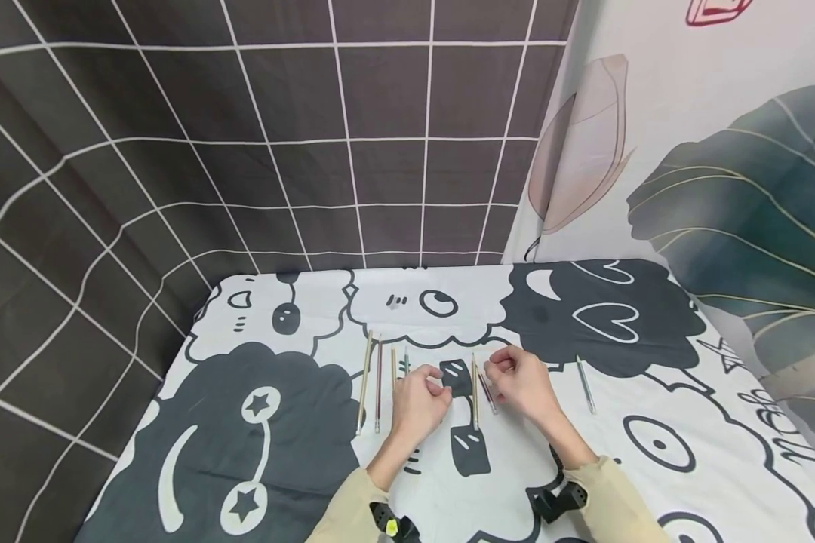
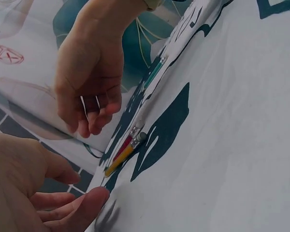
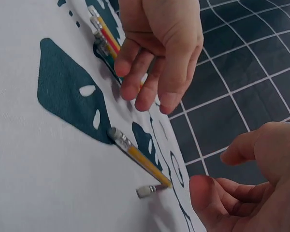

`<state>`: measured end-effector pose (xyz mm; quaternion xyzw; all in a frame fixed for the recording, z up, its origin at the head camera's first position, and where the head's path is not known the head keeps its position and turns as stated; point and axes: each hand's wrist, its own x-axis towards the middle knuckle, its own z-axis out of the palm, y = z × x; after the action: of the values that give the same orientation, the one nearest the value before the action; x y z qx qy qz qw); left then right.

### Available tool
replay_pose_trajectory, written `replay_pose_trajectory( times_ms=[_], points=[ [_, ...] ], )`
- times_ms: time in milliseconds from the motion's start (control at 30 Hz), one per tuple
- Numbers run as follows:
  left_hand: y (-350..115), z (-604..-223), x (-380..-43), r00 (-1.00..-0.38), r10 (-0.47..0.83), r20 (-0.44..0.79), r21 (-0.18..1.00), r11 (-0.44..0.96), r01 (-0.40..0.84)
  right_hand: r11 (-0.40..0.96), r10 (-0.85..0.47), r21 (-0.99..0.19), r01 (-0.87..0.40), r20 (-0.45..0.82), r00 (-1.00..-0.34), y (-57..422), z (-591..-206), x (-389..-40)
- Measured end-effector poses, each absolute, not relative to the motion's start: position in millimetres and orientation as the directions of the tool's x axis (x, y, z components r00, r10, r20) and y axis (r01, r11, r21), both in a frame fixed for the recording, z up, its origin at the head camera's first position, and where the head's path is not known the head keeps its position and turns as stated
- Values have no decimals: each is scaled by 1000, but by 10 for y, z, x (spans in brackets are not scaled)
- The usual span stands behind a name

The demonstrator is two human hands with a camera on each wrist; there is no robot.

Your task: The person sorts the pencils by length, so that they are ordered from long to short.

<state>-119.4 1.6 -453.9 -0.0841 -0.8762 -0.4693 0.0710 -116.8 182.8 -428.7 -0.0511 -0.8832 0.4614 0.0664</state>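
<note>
The left hand [image 1: 419, 403] and right hand [image 1: 521, 382] are relaxed, grasping nothing visible. A yellow pencil [image 1: 475, 394] and red pencil [image 1: 488, 394] lie toward the right hand's eight-to-nine o'clock; more pencils [image 1: 364, 385], at the left hand's ten, are spaced, presumably for easy pinching.

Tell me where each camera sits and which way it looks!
Head: on the head, looking forward and down at the patterned cloth; left hand, right hand and sleeves show.
Left wrist: sits there, looks past its own hand towards the right one.
Right wrist: sits there, looks past its own hand towards the left one.
Wrist views share both hands and the yellow pencil between them.
</note>
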Motion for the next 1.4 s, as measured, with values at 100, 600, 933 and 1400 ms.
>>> replay_pose_trajectory(
  times_ms=[100,600,933,1400],
  points=[
    [34,-4546,-1194,-980,79,181,808,556,194,554,174,-831,48,59,-983,1899,-4284,-1143],
    [177,-4575,-1200,-973,91,212,810,540,227,599,251,-798,67,108,-962,2310,-4211,-996],
    [272,-4577,-1189,-975,93,202,805,551,220,627,279,-773,100,103,-955,2567,-4181,-920],
    [350,-4595,-1209,-979,108,173,805,557,204,639,354,-752,159,104,-929,2876,-4195,-892]
  ],
)
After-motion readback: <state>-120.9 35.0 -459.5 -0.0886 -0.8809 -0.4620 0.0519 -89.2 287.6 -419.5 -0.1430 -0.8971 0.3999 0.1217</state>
